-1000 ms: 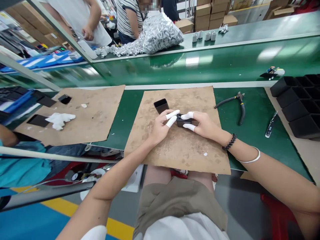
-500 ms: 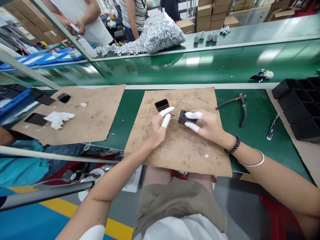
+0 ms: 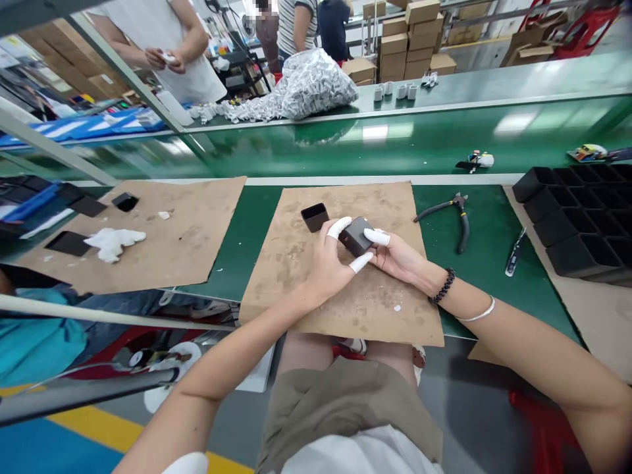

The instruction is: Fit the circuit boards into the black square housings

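Between my two hands is a small black plastic box (image 3: pixel 356 237), raised a little above the cardboard sheet (image 3: pixel 365 316). My left hand (image 3: pixel 333 257) grips its left and lower side, with white finger cots on the thumb and a finger. On the box's right side, my right hand (image 3: pixel 397 255) pinches it, also wearing white finger cots. A second black box (image 3: pixel 315 216) lies on the cardboard just beyond my left hand, its open side toward me. What is inside the held box cannot be seen.
Right of the cardboard lie diagonal pliers (image 3: pixel 457 214) and a small screwdriver-like tool (image 3: pixel 515 253). Several black housings (image 3: pixel 585 257) stand in rows at far right. A circuit part (image 3: pixel 476 160) lies on the green conveyor (image 3: pixel 276 155). Another person works across the line.
My left hand has moved right and taken hold of the black box, which only my right hand held before. The box has been turned and shows its broad face.
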`<move>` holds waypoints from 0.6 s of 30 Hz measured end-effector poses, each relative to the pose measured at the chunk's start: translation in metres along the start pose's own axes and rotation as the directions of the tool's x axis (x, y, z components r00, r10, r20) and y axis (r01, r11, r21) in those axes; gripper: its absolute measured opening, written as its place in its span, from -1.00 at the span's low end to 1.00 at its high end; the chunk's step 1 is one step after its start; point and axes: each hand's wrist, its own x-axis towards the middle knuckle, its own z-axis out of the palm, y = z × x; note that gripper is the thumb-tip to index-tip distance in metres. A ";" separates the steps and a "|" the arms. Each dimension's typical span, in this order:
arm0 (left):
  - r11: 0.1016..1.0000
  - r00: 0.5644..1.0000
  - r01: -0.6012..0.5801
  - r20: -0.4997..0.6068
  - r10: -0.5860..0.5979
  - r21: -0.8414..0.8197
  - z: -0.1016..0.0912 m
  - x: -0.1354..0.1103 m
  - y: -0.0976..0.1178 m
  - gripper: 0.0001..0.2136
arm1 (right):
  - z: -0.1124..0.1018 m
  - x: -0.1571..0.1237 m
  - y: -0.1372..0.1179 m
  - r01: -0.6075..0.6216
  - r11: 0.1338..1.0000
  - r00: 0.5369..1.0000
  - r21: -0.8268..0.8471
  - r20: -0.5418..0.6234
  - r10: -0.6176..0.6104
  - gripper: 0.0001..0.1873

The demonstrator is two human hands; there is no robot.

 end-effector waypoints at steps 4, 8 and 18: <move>0.998 0.997 0.060 -0.050 -0.060 -0.011 0.001 0.009 0.028 -0.49 | -0.004 0.000 -0.005 -0.097 0.995 0.995 0.036 0.024 0.096 -0.72; 0.997 0.997 0.068 -0.044 -0.069 -0.031 -0.002 0.013 0.045 -0.51 | -0.011 0.003 -0.007 -0.074 0.995 0.997 -0.070 -0.033 0.072 -0.74; 0.941 0.950 0.307 -0.011 -0.312 -0.145 -0.010 0.018 0.055 -0.51 | -0.004 -0.002 -0.008 -0.044 0.996 0.999 -0.082 0.027 0.046 -0.80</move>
